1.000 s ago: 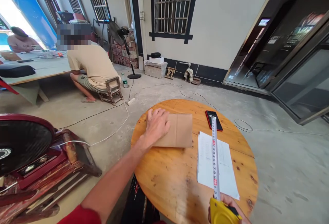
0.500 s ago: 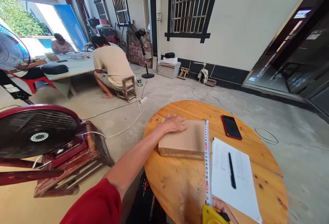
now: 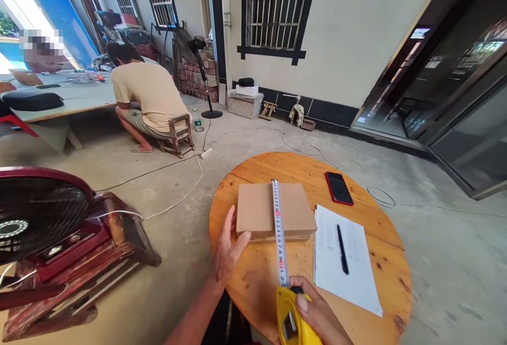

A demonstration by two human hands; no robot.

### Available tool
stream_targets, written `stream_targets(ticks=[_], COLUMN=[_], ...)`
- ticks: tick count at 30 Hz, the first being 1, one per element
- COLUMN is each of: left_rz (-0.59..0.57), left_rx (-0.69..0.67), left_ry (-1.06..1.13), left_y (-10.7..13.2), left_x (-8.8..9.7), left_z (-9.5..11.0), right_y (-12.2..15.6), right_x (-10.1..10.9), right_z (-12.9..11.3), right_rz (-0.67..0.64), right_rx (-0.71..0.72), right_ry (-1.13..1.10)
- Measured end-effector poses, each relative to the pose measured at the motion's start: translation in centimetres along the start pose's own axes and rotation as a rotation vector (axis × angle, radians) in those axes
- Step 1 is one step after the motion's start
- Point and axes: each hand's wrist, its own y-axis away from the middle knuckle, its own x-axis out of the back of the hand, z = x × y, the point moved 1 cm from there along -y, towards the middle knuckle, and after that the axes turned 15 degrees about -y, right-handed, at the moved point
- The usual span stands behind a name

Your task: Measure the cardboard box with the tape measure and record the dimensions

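A closed brown cardboard box (image 3: 255,207) lies flat on the round wooden table (image 3: 253,276). My right hand (image 3: 319,310) grips a yellow tape measure (image 3: 291,316) near the table's front edge, its thumb on the case. From the case, the white blade (image 3: 279,229) runs across the middle of the box top to the far edge. At the box's near left corner is my left hand (image 3: 227,252), thumb and fingers apart; whether it touches the cardboard I cannot tell. Right of the box lie sheets of paper (image 3: 356,281) with a black pen (image 3: 343,250) on them.
A black phone with a red edge (image 3: 339,187) rests at the table's far right. On the left stands a dark red fan (image 3: 59,244) on a wooden seat. Cables (image 3: 186,186) cross the floor. Further off, a person (image 3: 150,91) sits low beside another table (image 3: 79,99).
My left hand has come off the box top and back to its near left corner. My right hand has moved the tape measure left, so the blade now crosses the box's middle.
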Motion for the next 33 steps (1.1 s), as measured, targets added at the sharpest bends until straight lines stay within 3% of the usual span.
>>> stream_targets(ticks=[5, 11, 20, 33], left_rz=[0.024, 0.058, 0.087, 0.089], left_rx=[0.002, -0.014, -0.008, 0.017], left_ry=[-0.017, -0.008, -0.034, -0.037], left_y=[0.3, -0.9, -0.8, -0.7], left_x=[-1.6, -1.7, -1.8, -1.9], left_z=[-0.4, 0.8, 1.5, 1.5], right_y=[-0.2, 0.9, 0.8, 1.0], right_x=[-0.8, -1.1, -2.9, -3.0], right_z=[-0.3, -1.2, -1.9, -1.9], right_rz=[0.007, 0.159, 0.117, 0.084], right_rx=[-0.012, -0.033, -0.016, -0.032], right_ry=[0.003, 0.104, 0.084, 0.060])
